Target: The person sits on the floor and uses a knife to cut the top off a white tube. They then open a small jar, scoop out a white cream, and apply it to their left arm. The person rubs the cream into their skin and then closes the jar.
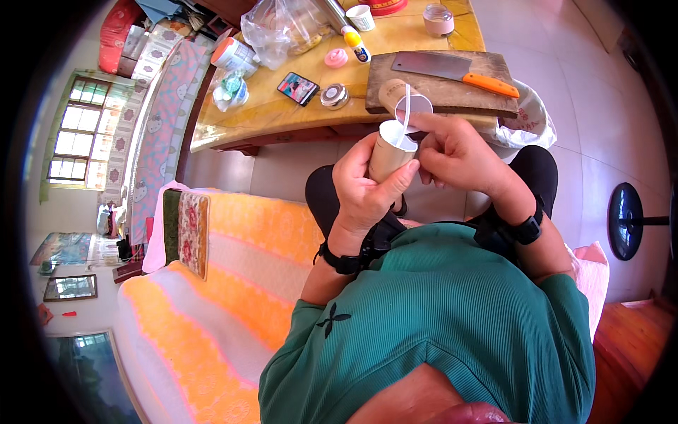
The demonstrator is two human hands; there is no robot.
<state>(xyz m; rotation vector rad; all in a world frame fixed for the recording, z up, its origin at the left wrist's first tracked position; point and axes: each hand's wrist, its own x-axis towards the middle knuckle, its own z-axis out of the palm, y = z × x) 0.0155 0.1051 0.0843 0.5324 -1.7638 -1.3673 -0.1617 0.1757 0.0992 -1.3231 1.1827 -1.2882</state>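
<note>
My left hand is closed around a tan paper cup with a white inside, its mouth facing up. A white strip stands out of that cup and reaches up across the rim of a second tan paper cup, which lies tilted near the cutting board's front edge. My right hand is beside the held cup, its index finger stretched to the second cup's rim; whether it grips that cup or the strip I cannot tell. Behind them a cleaver with an orange handle lies on the wooden cutting board.
On the yellow table are a smartphone, a round lidded tin, a pink lid, a small yellow-capped bottle, a white cup and a glass jar. A lined bin stands right of it.
</note>
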